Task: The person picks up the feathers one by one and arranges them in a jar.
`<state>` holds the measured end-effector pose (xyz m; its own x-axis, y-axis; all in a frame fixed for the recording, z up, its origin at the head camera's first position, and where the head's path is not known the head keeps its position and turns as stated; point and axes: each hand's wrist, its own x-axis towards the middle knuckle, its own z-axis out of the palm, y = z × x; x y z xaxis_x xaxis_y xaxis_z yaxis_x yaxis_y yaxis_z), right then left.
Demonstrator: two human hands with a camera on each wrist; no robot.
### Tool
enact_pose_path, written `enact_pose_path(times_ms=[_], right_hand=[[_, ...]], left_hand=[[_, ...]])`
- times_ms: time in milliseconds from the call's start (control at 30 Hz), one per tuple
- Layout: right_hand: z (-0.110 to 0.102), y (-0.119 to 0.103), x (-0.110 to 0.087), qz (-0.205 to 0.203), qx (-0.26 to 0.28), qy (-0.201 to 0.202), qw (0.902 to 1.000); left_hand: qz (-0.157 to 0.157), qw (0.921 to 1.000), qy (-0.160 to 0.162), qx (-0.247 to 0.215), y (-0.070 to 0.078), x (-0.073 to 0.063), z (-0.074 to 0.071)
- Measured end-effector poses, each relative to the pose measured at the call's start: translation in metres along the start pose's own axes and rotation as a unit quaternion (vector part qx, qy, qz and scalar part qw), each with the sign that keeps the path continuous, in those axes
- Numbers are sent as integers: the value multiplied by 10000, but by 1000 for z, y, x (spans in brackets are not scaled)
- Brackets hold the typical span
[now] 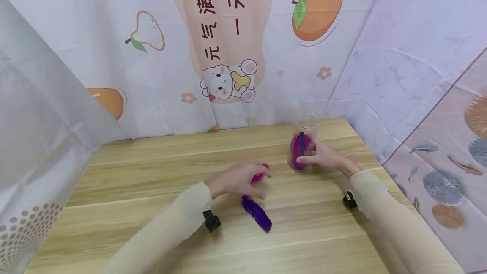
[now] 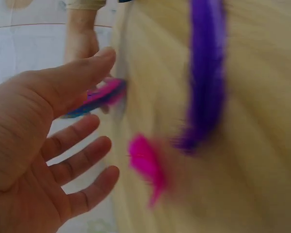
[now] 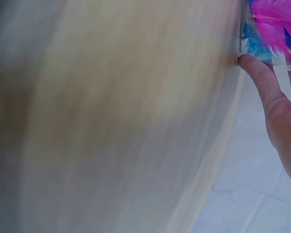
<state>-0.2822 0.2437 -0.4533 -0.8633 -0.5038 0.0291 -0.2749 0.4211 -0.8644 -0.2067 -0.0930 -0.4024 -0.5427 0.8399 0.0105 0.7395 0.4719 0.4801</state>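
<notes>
Got a clear cup (image 1: 307, 126) standing roughly upright toward the back right of the table (image 1: 152, 172), gripped low down by the right hand (image 1: 329, 155), most likely to prevent tipping. Packed with pink and blue feathers (image 1: 299, 151), probably kept bunched together by the see-through wall. Holding nothing with the left hand (image 1: 239, 179), fingers loosely spread by a small pink feather (image 1: 258, 177); looks just apart from it in the left wrist view, maybe spread that way to suit something so light. Also got a purple feather (image 1: 257, 215) lying loose, slanted, closer to the body, within easy reach. Can't spot any brand or label on the cup. Can read 元气满满 and 一天 up the printed cloth (image 1: 232, 33) behind, both columns cut off up top, beside a sideways cartoon animal (image 1: 233, 83)
</notes>
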Motion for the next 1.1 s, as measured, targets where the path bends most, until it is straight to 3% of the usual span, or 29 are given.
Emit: enact_pose_path(times_ms=[200, 433, 633, 800, 967, 1100], right_hand=[[1, -1, -1, 28, -11, -21, 10000], [1, -2, 0, 16, 45, 21, 10000], [1, -1, 1, 6, 54, 22, 10000], [2, -1, 1, -38, 66, 29, 10000], [2, -2, 1, -21, 80, 15, 10000], [1, -1, 2, -8, 3, 18, 10000]], left_hand=[[-578, 9973, -350, 271, 2, -27, 16], [-716, 9956, -410, 447, 4, -39, 25], [-762, 9961, -431, 61, -4, -39, 30], [-799, 9950, -456, 395, 3, -37, 30], [-1035, 9894, -659, 773, 16, -30, 27], [-1336, 9857, -804, 641, 18, -26, 26]])
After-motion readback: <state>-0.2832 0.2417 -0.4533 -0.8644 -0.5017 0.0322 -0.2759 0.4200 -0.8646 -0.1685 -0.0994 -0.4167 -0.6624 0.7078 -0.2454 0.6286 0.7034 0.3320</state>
